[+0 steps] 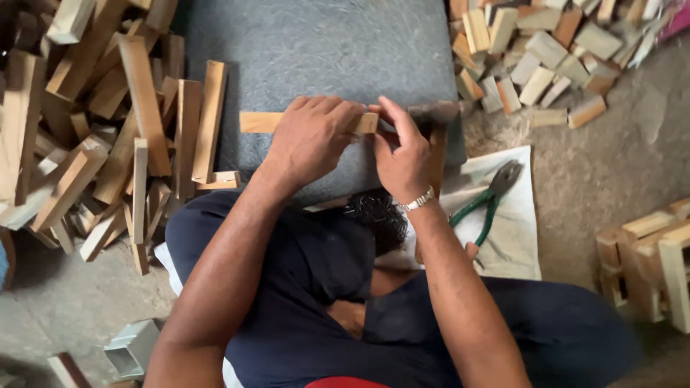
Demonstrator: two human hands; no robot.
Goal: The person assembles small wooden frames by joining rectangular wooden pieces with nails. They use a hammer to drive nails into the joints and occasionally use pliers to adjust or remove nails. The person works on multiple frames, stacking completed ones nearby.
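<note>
Lap: dark blue clothing [302,316] fills the bottom of the view, closest to the camera, with the person's knees spread wide; a strip of red shows at the lower edge.
Grey box: a small pale grey box [133,348] sits on the floor at the lower left, partly cut off by the left arm.
Left pile: long wooden offcuts [108,129] lie heaped at the left, spilling up to the edge of the grey slab [323,43].
Left hand: the left hand [313,136] lies palm down over a flat wooden strip [262,121] on the slab, fingers curled and pressing on it; the middle of the strip is hidden beneath the hand.
Right hand: the right hand [402,154] touches the strip's right end, thumb and forefinger pinched together at it. Whatever sits between those fingertips is too small to make out. A metal bracelet circles the wrist.
Dark tuft: a black wiry clump [377,215] lies below the hands; its kind is unclear.
Pliers: green-handled pliers [489,201] rest on a white cloth [517,237] just right of the right forearm, which covers one handle tip.
Right pile: short wooden blocks [539,50] are scattered at the upper right.
Frame: a pale wooden assembly [650,262] is cut off by the right edge.
</note>
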